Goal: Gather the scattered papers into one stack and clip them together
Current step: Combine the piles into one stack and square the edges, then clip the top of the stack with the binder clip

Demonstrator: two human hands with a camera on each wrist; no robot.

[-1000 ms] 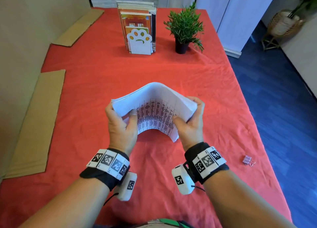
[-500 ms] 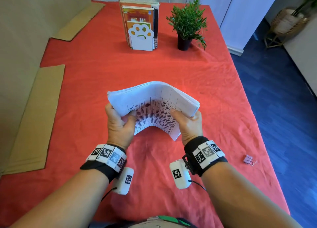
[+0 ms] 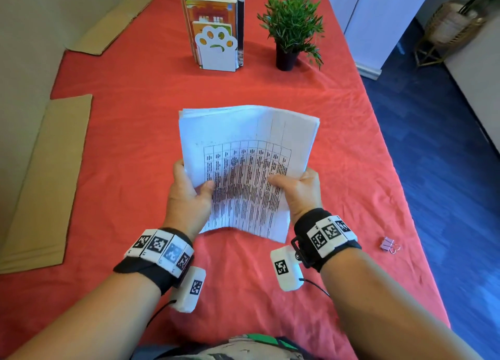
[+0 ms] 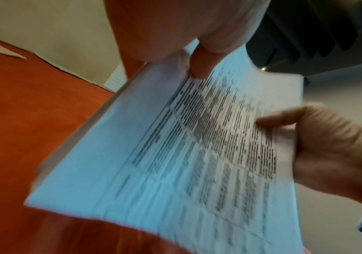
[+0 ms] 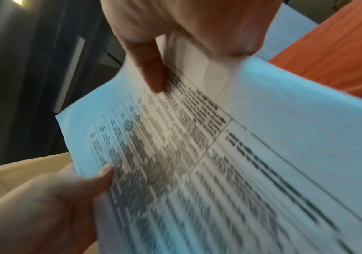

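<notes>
Nearest the body, the left hand (image 3: 189, 194) and the right hand (image 3: 296, 190) each pinch a side edge of the stack of papers (image 3: 249, 170), thumbs pressed on the printed top sheet and fingers curled underneath. The stack is held up off the red surface (image 3: 135, 143), bowed across its width, with its near edge hanging free; the sheets at the far corners look slightly fanned rather than flush.

To the right, near the surface's edge and well apart from the hands, lies the small pink binder clip (image 3: 388, 244). Farther off stand a bookend with books (image 3: 216, 35) and a potted plant (image 3: 290, 32).

The risk, as I judge it: one hand must let go to fetch the clip, and the bowed stack could slide out of square or shed sheets. Clipping before squaring would lock the edges uneven.
</notes>
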